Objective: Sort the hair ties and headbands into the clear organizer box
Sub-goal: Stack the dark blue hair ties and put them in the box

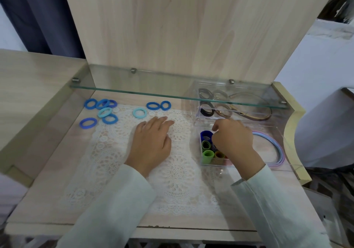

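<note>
A clear organizer box (287, 152) stands at the right of the table. Its front left compartment holds upright blue, green and orange hair ties (207, 146). Pastel headbands (275, 148) lie in its right part; black and brown ties (207, 110) and brown headbands (254, 113) sit further back. My right hand (232, 140) hovers over the front compartment with curled fingers; whether it holds a tie is hidden. My left hand (151, 142) rests flat on the lace mat (172, 171). Several blue hair ties (104, 109) lie loose at the far left, others (153, 106) near the middle.
A glass shelf (172, 90) juts out above the back of the table and over the organizer's rear part. A wooden back panel (172, 27) rises behind it. The table's front edge (134, 226) lies close to me.
</note>
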The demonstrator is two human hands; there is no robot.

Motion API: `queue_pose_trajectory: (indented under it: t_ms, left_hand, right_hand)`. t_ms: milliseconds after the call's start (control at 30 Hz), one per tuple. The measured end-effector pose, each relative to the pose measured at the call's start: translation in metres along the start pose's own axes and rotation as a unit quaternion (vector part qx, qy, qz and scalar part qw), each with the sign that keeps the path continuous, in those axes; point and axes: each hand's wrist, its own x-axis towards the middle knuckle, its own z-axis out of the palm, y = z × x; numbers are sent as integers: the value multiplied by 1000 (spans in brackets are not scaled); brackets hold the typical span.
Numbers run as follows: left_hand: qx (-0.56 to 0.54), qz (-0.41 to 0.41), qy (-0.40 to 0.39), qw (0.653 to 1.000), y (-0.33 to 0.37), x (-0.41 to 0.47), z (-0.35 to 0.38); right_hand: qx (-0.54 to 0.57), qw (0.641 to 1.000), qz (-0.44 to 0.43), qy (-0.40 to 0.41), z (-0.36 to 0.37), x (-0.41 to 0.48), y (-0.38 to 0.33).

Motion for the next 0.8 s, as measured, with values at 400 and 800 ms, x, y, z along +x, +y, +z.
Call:
queue_pose_trajectory:
  t_ms: [400, 800]
  left_hand:
    - [68, -147, -19, 987, -39, -14, -14]
    - [109, -136, 48, 984, -69, -21, -12]
  right_hand:
    - [217, 953, -175, 115, 58, -16, -82]
    - [83, 979, -158, 102, 90, 1, -115]
